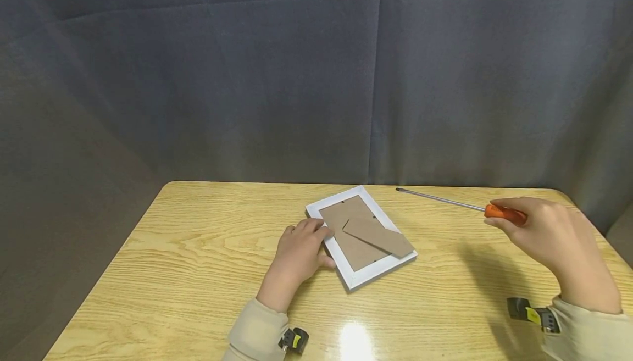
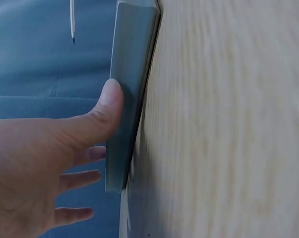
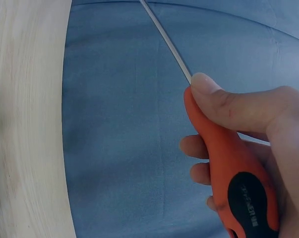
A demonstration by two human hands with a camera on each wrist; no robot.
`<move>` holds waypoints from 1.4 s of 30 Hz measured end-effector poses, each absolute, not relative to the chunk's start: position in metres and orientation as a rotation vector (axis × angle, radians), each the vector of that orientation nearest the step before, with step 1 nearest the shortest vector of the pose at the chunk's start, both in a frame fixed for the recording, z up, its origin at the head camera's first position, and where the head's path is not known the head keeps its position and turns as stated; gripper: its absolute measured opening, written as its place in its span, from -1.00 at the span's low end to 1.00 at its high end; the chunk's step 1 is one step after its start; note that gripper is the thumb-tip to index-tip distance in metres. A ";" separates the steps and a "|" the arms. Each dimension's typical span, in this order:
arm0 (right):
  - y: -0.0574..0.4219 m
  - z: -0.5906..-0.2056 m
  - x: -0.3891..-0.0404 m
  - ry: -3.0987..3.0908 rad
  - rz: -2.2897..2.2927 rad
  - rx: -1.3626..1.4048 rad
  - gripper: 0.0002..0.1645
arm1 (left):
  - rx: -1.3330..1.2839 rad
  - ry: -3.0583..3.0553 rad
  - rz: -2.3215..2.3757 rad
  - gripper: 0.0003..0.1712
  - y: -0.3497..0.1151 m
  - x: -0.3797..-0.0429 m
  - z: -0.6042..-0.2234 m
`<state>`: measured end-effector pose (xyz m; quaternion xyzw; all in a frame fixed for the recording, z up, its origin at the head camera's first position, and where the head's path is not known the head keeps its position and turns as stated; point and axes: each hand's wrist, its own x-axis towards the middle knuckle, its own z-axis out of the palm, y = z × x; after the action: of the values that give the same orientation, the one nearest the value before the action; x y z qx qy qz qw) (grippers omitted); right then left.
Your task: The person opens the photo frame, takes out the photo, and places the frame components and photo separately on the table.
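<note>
A white picture frame lies back side up on the table, showing its brown backing board and a cardboard stand leg slanting across it. My left hand rests at the frame's left edge. In the left wrist view the left thumb touches the frame's side, the other fingers being fairly straight and partly hidden behind it. Off to the right, my right hand grips a flathead screwdriver by its orange handle. Its metal shaft points left, held above the table and apart from the frame.
The wood-grain table extends around the frame. Behind it hangs a dark grey-blue curtain. Each wrist carries a small black camera on a strap, and the sleeves are beige.
</note>
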<state>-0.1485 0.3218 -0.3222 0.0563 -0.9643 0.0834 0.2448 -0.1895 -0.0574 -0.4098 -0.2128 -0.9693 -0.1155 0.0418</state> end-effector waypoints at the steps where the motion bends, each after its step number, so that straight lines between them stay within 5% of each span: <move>1: 0.321 -0.322 -0.149 -2.632 0.224 0.156 -0.60 | -0.649 -2.963 -0.352 -0.17 -0.057 -0.189 -0.409; 32: 0.314 -0.316 -0.147 -2.678 0.233 0.176 -0.58 | -0.444 -2.974 -0.004 -0.10 -0.005 -0.155 -0.393; 42: 0.315 -0.317 -0.147 -2.683 0.240 0.169 -0.57 | -0.563 -2.952 -0.405 -0.38 -0.031 -0.170 -0.392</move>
<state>-0.1475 0.3148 -0.3173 0.0611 -0.9699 0.0869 0.2193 -0.1701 -0.0314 -0.3920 -0.1855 -0.9720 -0.1333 0.0546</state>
